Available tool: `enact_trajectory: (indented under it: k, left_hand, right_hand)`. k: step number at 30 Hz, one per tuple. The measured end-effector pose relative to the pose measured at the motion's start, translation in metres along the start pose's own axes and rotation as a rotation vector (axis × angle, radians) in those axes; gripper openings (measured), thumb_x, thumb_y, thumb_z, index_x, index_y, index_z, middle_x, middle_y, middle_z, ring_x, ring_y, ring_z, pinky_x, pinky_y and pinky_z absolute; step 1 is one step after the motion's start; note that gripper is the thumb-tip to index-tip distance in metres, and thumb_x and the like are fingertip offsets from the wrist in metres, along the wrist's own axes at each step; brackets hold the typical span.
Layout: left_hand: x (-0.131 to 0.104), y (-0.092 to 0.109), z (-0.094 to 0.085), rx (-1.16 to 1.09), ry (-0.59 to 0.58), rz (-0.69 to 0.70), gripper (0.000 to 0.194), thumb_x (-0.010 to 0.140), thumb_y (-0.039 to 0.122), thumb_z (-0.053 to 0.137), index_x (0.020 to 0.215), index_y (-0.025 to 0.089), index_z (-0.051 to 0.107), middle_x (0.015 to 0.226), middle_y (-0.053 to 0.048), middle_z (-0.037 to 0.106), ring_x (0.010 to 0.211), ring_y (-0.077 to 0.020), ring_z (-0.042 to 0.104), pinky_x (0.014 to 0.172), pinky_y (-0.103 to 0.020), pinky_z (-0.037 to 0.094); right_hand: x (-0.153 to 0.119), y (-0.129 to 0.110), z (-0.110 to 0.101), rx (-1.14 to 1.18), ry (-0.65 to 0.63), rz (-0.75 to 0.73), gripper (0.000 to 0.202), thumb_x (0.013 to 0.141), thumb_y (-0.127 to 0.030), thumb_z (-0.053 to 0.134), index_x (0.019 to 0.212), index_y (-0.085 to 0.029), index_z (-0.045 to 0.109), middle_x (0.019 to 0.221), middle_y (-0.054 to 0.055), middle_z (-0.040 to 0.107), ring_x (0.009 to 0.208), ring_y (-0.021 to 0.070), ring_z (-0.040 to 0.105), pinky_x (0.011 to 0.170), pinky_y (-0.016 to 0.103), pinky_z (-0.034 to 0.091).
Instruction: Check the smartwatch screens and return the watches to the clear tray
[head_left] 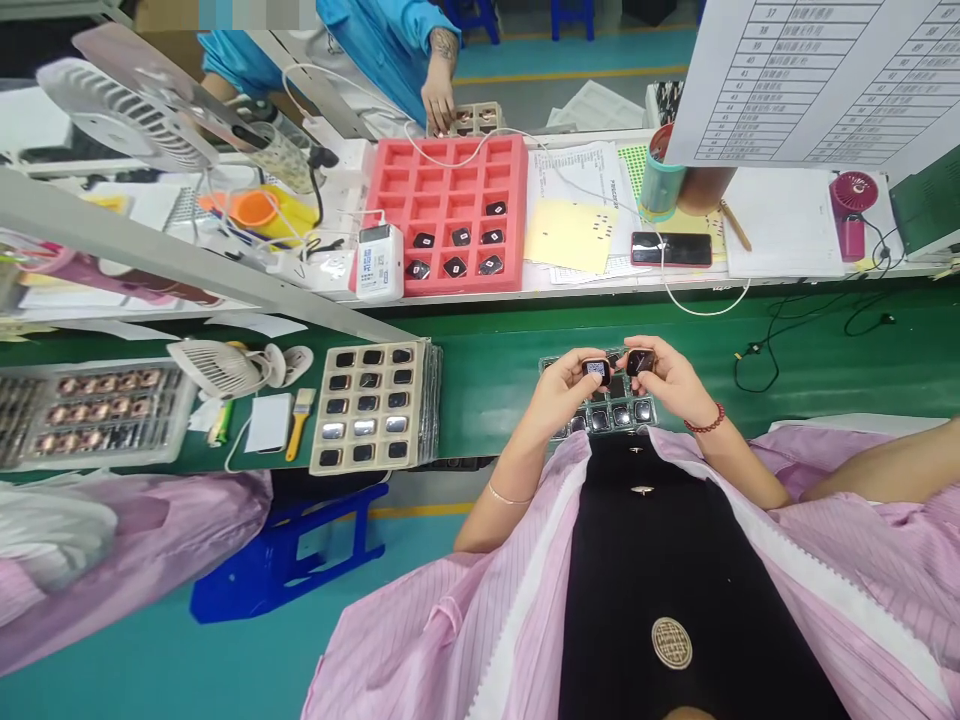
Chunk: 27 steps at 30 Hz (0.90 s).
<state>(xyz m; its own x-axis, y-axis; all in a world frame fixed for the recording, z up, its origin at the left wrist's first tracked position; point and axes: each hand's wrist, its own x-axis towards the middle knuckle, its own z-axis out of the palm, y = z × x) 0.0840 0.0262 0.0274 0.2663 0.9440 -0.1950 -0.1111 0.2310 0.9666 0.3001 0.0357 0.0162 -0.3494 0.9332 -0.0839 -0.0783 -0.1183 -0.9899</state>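
Observation:
My left hand (564, 388) is closed around a smartwatch body (596, 371) whose lit screen shows a square code. The thumb rests on its lower edge. A second smartwatch body (640, 361), with a dark face and thin lines on it, is gripped by my right hand (670, 382). Both watches are held side by side, a small gap apart, above a clear tray (649, 424). Several dark-faced watch bodies sit in that tray's pockets, partly hidden by my hands.
Left of me, a cream tray (349, 402) of watch bodies tops a stack, beside a yellow-handled brush (299, 425). On the raised shelf are a red foam tray (450, 150), a white charger (379, 262) and a phone (671, 249). A co-worker's hand (438, 98) is across the bench.

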Motion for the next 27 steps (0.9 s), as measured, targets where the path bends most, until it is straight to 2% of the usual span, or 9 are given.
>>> enact_trajectory:
  k: [3,9,12,15,18,23,27]
  left_hand:
    - [0.0,-0.001,0.002,0.001,0.012,-0.01,0.039,0.085,0.043,0.078,0.113,0.018,0.068,0.1,-0.007,0.074,0.076,-0.0171,0.07,0.064,-0.026,0.051]
    - [-0.002,-0.003,0.008,0.013,0.017,0.002,0.036,0.086,0.04,0.076,0.115,0.018,0.068,0.099,-0.006,0.074,0.077,-0.0179,0.07,0.064,-0.026,0.051]
    - [-0.005,-0.003,0.014,0.024,0.023,0.001,0.036,0.086,0.039,0.075,0.115,0.018,0.068,0.1,-0.007,0.074,0.077,-0.0178,0.071,0.065,-0.026,0.051]
    - [-0.007,-0.003,0.019,0.032,0.025,-0.005,0.035,0.087,0.039,0.074,0.115,0.018,0.068,0.102,-0.007,0.074,0.077,-0.0176,0.07,0.065,-0.027,0.051]
    - [-0.009,-0.003,0.023,0.04,0.024,-0.007,0.035,0.087,0.039,0.074,0.115,0.018,0.068,0.101,-0.007,0.074,0.077,-0.018,0.07,0.065,-0.027,0.052]
    - [-0.012,-0.004,0.027,0.049,0.033,0.0,0.035,0.086,0.038,0.074,0.115,0.019,0.069,0.099,-0.006,0.073,0.079,-0.0185,0.07,0.066,-0.027,0.052]
    - [-0.013,-0.007,0.028,0.041,0.047,0.007,0.036,0.086,0.038,0.075,0.115,0.019,0.068,0.099,-0.006,0.073,0.078,-0.018,0.07,0.065,-0.027,0.052]
  right_hand:
    - [-0.001,0.001,-0.006,0.033,-0.086,0.019,0.056,0.084,-0.018,0.064,0.138,-0.027,0.055,0.121,0.006,0.072,0.079,0.0135,0.069,0.068,0.028,0.061]
    - [-0.007,-0.005,-0.02,0.109,-0.088,0.074,0.047,0.09,-0.028,0.056,0.137,-0.023,0.058,0.124,0.01,0.073,0.082,0.0158,0.071,0.068,0.03,0.061]
    - [-0.011,-0.008,-0.023,0.08,-0.079,0.057,0.044,0.088,-0.027,0.058,0.132,-0.022,0.06,0.116,0.008,0.075,0.075,0.0147,0.07,0.065,0.03,0.059]
    - [-0.014,-0.008,-0.02,-0.029,0.02,0.005,0.03,0.087,-0.025,0.061,0.117,-0.02,0.064,0.097,0.005,0.075,0.063,0.0118,0.062,0.058,0.027,0.054]
    - [-0.017,-0.006,-0.017,-0.105,0.087,-0.049,0.024,0.084,-0.024,0.068,0.108,-0.02,0.064,0.089,0.003,0.072,0.072,0.0137,0.063,0.062,0.026,0.052]
    - [-0.021,-0.004,-0.021,-0.009,-0.094,-0.038,0.047,0.085,-0.021,0.064,0.131,-0.023,0.055,0.111,0.005,0.073,0.075,0.0134,0.066,0.062,0.026,0.056]
    - [-0.022,-0.005,-0.027,-0.002,-0.109,-0.034,0.041,0.091,-0.022,0.057,0.131,-0.023,0.057,0.113,0.006,0.074,0.076,0.0133,0.067,0.065,0.027,0.059]
